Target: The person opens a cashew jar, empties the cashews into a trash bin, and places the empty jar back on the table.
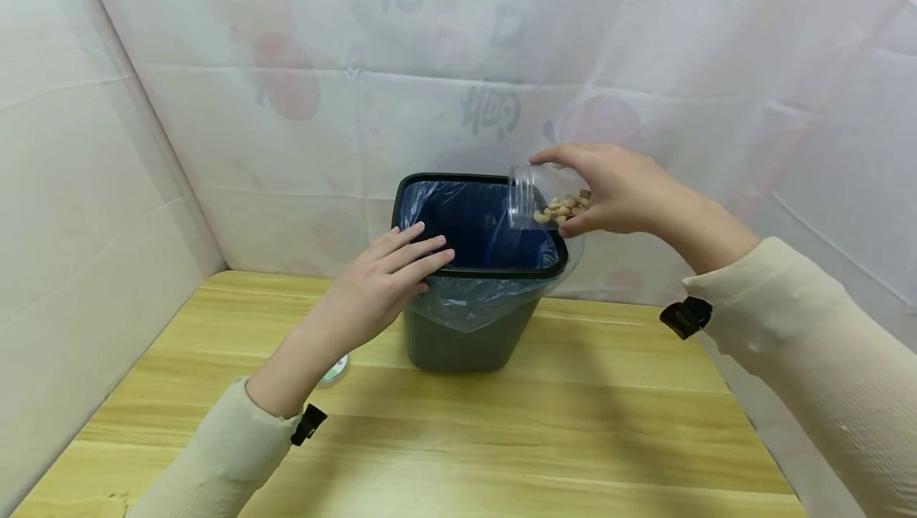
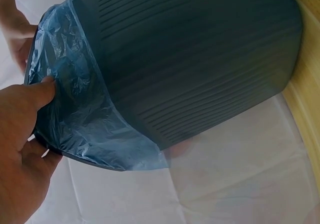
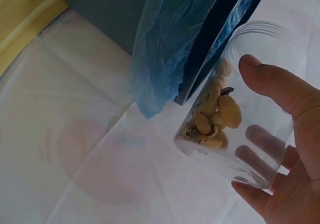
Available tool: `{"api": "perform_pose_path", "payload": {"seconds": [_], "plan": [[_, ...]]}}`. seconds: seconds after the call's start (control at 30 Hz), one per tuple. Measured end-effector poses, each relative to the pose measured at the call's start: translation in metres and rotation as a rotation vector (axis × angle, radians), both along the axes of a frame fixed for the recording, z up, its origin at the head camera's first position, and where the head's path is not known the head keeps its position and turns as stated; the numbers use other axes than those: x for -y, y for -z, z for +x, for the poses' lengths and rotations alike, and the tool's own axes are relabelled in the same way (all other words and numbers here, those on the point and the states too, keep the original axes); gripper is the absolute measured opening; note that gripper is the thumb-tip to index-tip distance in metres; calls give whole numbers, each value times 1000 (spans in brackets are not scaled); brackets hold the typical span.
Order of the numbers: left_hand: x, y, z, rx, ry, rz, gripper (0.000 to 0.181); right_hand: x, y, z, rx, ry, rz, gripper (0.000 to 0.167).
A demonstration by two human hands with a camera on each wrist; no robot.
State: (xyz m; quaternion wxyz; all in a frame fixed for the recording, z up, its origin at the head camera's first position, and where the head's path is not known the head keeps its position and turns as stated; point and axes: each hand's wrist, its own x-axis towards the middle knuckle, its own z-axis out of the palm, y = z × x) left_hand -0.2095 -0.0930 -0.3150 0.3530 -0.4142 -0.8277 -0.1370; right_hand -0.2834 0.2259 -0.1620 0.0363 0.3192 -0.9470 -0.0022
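Note:
A grey trash can with a black rim and a bluish plastic liner stands on the table. My left hand holds its near left rim, thumb against the liner outside and fingers reaching over the edge. In my right hand is a clear plastic jar, gripped round its side and tipped nearly level over the can's right rim. Its open mouth faces left above the can. Cashews with some dark bits lie along the jar's lower side. The can's bottom inside is too dark to make out.
A round lid with a green and white top lies on the wooden table, partly hidden by my left forearm. Pale patterned cloth hangs behind the table and along its sides.

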Motion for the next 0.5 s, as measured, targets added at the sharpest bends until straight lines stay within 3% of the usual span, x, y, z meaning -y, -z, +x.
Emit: {"api": "perform_pose_path", "payload": {"seconds": [0.5], "plan": [[-1,-1,1,1,4,5,59,5,-2,-1,-1,7,49,96]]}}
